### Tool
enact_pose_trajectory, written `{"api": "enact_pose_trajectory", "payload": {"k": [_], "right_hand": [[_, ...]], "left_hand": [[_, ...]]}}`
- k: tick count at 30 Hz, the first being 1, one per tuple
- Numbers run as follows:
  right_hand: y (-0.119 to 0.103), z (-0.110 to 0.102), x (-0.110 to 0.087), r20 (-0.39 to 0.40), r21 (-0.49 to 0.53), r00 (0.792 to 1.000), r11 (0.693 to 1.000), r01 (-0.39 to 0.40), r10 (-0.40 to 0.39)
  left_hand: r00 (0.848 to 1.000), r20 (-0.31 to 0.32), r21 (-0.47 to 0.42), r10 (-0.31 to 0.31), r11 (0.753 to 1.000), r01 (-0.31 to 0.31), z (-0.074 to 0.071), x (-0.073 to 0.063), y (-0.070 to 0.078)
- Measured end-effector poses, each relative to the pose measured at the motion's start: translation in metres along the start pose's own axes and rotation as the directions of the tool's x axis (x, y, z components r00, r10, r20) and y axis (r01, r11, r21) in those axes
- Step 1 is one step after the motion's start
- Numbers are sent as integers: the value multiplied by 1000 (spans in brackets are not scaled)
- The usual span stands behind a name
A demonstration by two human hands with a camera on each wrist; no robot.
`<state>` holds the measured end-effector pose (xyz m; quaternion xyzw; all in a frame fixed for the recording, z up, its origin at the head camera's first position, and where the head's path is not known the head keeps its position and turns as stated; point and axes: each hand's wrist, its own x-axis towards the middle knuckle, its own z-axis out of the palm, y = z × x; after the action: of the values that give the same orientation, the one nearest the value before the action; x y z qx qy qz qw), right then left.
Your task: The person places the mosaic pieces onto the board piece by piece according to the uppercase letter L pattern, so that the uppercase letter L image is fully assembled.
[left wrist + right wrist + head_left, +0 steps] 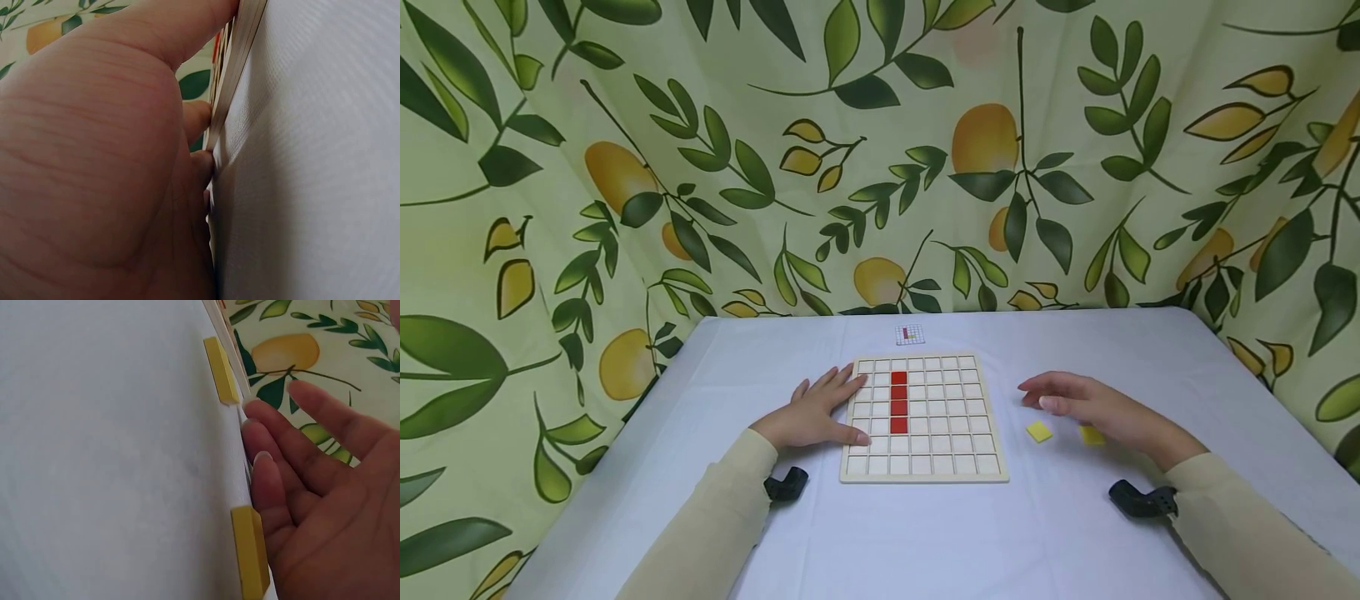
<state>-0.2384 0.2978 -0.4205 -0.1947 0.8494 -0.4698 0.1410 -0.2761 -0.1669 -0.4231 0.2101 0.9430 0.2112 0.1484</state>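
A square grid board lies flat on the table, with a column of several red tiles in its left part. My left hand rests with spread fingers on the board's left edge; in the left wrist view its thumb reaches over the rim. To the right of the board, my right hand is low by the cloth, its fingers loosely bent and holding nothing. Two yellow square tiles lie near it: one between the board and the hand, the other partly hidden under the hand.
Behind the board lies a small printed card showing a grid with red and yellow squares. A white cloth covers the table. A leaf-and-fruit patterned curtain hangs along the back and sides. Dark wrist cameras sit on both wrists.
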Motion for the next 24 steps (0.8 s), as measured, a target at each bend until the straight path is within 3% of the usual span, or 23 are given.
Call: {"api": "enact_pose_trajectory", "payload": {"k": [8,16,24], "right_hand": [[4,-2,-4,67,-54,998,998,25,-22],[7,1,-5,36,-139,999,990,34,-29],[0,7,-4,5,-70,1000,997,11,-11]], "left_hand": [[1000,-1,-6,2,1000,-2,0,0,-1],[1000,4,-1,2,1000,-2,0,1,-1],[1000,4,-2,0,1000,0,0,1,-2]]}}
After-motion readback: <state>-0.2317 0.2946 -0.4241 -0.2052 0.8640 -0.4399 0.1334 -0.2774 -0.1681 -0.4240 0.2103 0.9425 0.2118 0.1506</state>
